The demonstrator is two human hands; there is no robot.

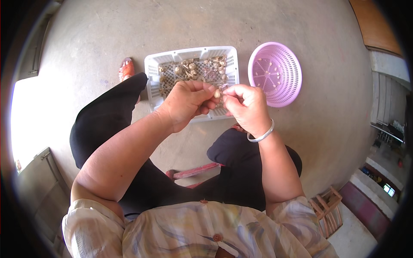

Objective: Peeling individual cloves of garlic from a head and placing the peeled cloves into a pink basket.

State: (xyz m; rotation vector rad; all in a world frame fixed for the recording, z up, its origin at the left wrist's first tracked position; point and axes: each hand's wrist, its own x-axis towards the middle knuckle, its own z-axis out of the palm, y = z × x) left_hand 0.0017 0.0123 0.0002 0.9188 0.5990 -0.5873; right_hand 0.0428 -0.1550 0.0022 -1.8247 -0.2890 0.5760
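Note:
A pale peeled-looking garlic clove (217,94) is pinched between the thumb and forefinger of my left hand (190,98). My right hand (246,103), with a silver bangle at the wrist, is close beside the clove. Its thumb and forefinger pinch a thin bit of papery garlic skin (223,87). Both hands are above the near part of a white plastic basket (191,51). Garlic bulbs (192,67), loose cloves and dry skins lie on its mesh bottom, partly hidden by my hands. To the right, a round pink plastic basket (292,61) holds several pale cloves (270,64).
Both baskets rest on the concrete floor (309,29). My black-trousered legs spread around the near side, with a sandalled foot (126,69) left of the white basket. A red stool bar (196,170) shows between my legs. A small wooden stool (326,211) stands at lower right.

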